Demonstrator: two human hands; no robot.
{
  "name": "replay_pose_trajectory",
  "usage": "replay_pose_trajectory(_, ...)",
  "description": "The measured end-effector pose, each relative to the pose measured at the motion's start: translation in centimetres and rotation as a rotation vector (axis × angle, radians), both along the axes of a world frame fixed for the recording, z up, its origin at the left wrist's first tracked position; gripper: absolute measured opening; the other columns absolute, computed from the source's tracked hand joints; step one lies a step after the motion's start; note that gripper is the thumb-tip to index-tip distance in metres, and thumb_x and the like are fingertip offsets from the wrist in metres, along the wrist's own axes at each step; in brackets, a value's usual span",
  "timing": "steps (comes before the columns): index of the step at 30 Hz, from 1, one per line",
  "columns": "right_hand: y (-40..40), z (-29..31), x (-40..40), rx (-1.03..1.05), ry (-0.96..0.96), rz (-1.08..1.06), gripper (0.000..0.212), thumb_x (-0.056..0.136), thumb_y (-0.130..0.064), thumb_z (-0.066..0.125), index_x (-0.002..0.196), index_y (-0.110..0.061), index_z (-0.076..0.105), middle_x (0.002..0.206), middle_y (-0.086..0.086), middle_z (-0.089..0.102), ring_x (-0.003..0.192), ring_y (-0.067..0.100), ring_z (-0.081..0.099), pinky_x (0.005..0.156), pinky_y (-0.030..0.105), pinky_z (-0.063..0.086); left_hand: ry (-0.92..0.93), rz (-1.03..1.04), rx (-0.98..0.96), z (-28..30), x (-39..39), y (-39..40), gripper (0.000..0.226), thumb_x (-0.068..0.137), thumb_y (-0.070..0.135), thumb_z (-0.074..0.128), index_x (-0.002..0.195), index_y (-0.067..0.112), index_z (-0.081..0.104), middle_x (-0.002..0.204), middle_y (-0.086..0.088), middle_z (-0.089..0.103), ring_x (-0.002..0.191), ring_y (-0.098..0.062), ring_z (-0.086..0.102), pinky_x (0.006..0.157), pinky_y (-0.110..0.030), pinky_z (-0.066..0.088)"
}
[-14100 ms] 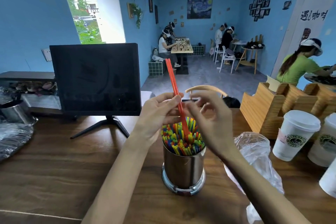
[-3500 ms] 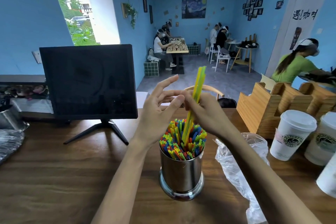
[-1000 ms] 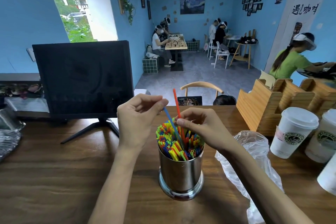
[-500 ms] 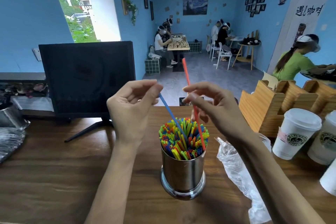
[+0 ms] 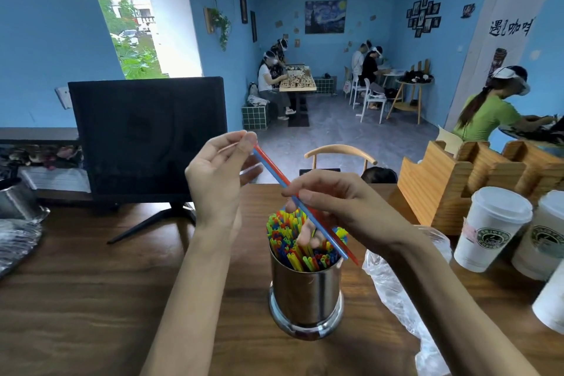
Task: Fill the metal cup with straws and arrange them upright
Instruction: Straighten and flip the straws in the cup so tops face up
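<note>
Wood-grain table, dark brown, in a blue-walled room with a window at left. Black monitor on a stand at the table's far left side. Wooden organiser toward the far right corner; lidded paper cups along the right edge. Crumpled clear plastic bag lies just right of the metal cup. Other people sit at tables deeper in the room.

Metal cup stands upright near the table's middle, packed with upright multicoloured straws.

Left hand raised above and left of the cup, fingertips pinching the upper ends of a blue straw and a red straw. Both slant down to the right over the cup. Right hand above the cup's rim, thumb and forefinger pinching the same two straws at mid-length; the other fingers curl down toward the straw tops.
</note>
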State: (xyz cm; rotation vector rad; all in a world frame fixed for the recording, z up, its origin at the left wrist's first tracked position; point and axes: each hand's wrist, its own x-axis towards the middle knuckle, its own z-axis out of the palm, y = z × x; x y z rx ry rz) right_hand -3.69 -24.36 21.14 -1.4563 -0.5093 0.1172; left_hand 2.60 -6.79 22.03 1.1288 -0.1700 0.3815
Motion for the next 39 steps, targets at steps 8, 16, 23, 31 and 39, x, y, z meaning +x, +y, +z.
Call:
replay_pose_trajectory(8,0.4,-0.2,0.2,-0.012,0.068,-0.033,0.043,0.093,0.016,0.048,0.116,-0.012,0.071,0.116,0.012,0.075,0.08,0.025,0.076,0.058,0.023,0.058,0.172,-0.11,0.076,-2.2,0.4,-0.9,0.014,0.097,0.019,0.066,0.108,0.012,0.072,0.087,-0.002,0.069,0.06,-0.009,0.065,0.051,-0.02,0.052)
replay_pose_trajectory(16,0.0,0.5,1.1,-0.161,-0.329,-0.642,0.007,0.087,-0.018,0.077,0.094,-0.019,0.079,0.083,0.008,0.076,0.061,0.018,0.067,0.05,0.031,0.051,0.084,-0.069,0.673,-2.8,0.3,-0.7,0.033,0.103,0.038,0.053,0.135,0.03,0.058,0.122,0.012,0.063,0.11,-0.001,0.059,0.092,-0.019,0.048)
replay_pose_trajectory(23,-1.6,-1.0,2.6,-0.373,-0.394,-0.705,0.009,0.083,-0.027,0.08,0.092,-0.024,0.08,0.094,-0.003,0.076,0.079,0.011,0.073,0.078,0.045,0.061,-0.275,-0.136,0.688,-1.3,-1.4,-0.8,0.034,0.105,0.025,0.053,0.139,0.029,0.057,0.127,0.013,0.065,0.116,0.005,0.059,0.092,-0.008,0.044)
replay_pose_trajectory(31,-0.6,-5.3,3.2,-0.747,-0.371,-0.717,0.031,0.081,-0.048,0.068,0.107,-0.031,0.071,0.085,-0.011,0.075,0.079,0.008,0.071,0.075,0.043,0.058,-0.404,-0.247,0.76,-2.1,-2.3,-2.8,0.068,0.098,0.012,0.066,0.149,0.047,0.038,0.136,0.009,0.061,0.113,-0.005,0.066,0.098,-0.026,0.055)
replay_pose_trajectory(39,-0.9,-5.6,3.7,-0.849,-0.367,-0.717,0.031,0.085,-0.039,0.076,0.112,-0.024,0.073,0.099,-0.003,0.077,0.093,0.015,0.071,0.083,0.04,0.056,-0.379,-0.015,0.927,-5.8,0.2,-3.1,0.031,0.09,0.026,0.077,0.119,0.036,0.073,0.109,0.016,0.074,0.096,0.001,0.069,0.089,-0.026,0.058)
